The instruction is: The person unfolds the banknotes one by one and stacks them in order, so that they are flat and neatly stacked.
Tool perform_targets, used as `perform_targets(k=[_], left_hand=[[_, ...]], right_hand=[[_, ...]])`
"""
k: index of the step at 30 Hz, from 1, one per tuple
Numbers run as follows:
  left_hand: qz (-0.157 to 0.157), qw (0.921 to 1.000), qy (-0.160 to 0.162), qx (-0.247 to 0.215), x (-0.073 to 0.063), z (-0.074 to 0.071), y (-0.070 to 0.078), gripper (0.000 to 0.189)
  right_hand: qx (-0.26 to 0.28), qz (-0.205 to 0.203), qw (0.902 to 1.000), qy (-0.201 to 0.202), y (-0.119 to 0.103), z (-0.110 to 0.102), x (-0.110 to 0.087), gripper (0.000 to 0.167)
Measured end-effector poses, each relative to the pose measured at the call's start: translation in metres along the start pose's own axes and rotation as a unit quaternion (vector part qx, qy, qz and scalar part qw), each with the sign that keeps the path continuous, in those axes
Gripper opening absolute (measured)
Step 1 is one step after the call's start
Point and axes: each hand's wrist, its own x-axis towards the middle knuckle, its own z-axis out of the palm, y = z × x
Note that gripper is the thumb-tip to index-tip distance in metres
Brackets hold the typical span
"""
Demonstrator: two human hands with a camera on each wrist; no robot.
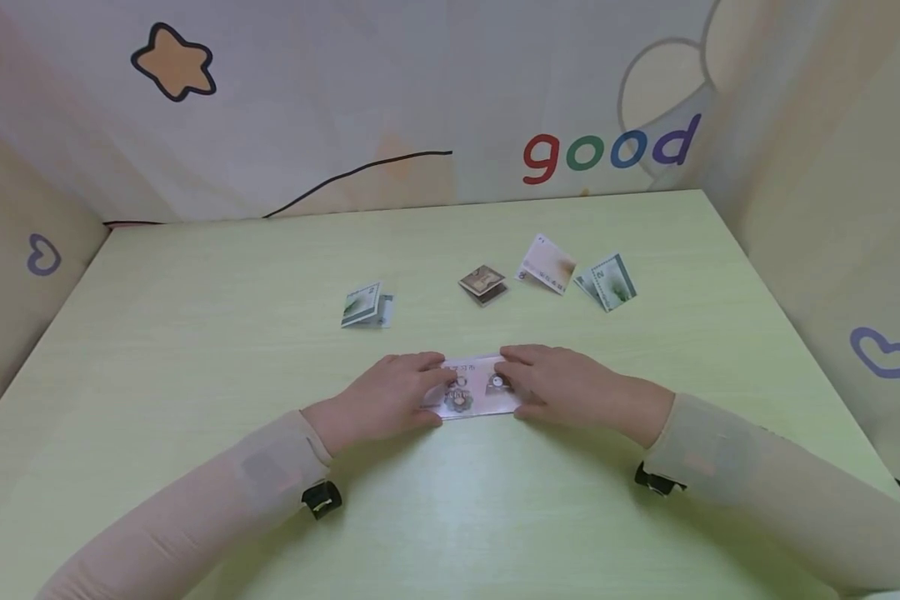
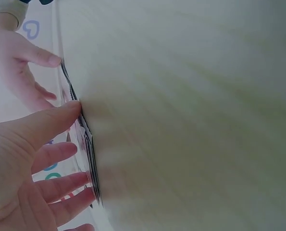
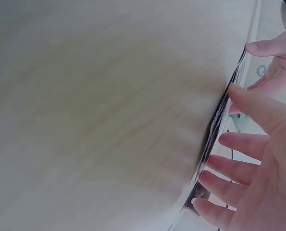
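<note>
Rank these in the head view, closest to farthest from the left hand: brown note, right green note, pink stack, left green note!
1. Pink stack, touching the left hand
2. Left green note, past the hand
3. Brown note, beyond the stack
4. Right green note, far right

The left sleeve (image 1: 187, 500), lightly creased, and the right sleeve (image 1: 780, 492) are both long and pale beige, with blurred greyish patches (image 1: 266, 471) near the cuffs (image 1: 311, 433); a small black wrist camera (image 1: 322, 498) shows beneath each

"good" (image 1: 613, 152) on back wall (image 1: 345, 100), "习币" (image 1: 461, 367) on flat banknote (image 1: 477, 389)
</note>
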Motion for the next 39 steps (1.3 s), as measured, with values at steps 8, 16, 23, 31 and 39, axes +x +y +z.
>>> perform_targets(k=[8,16,23,31,39], left_hand=[[0.002,0.9999,-0.013,0.008,0.0004,-0.0014,-0.0004,0.056],[0.000,0.9995,-0.028,0.015,0.0004,-0.0038,0.0003,0.055],[0.003,0.9997,-0.023,0.010,-0.0008,-0.0022,0.0001,0.055],[0.018,0.9997,-0.013,0.010,-0.0022,-0.0015,0.0016,0.050],[0.010,0.9995,-0.023,0.021,-0.0017,-0.0017,0.0053,0.049]], right_hand=[[0.004,0.001,1.0000,0.000,0.0007,-0.0019,-0.0011,0.065],[0.010,0.004,0.9999,-0.006,0.0022,-0.0015,0.0000,0.065],[0.001,0.000,1.0000,-0.008,0.0019,0.0001,0.0007,0.064],[0.010,0.000,0.9998,-0.016,0.0021,-0.0001,-0.0011,0.061],[0.002,0.005,0.9998,-0.021,0.0002,-0.0004,-0.0004,0.060]])
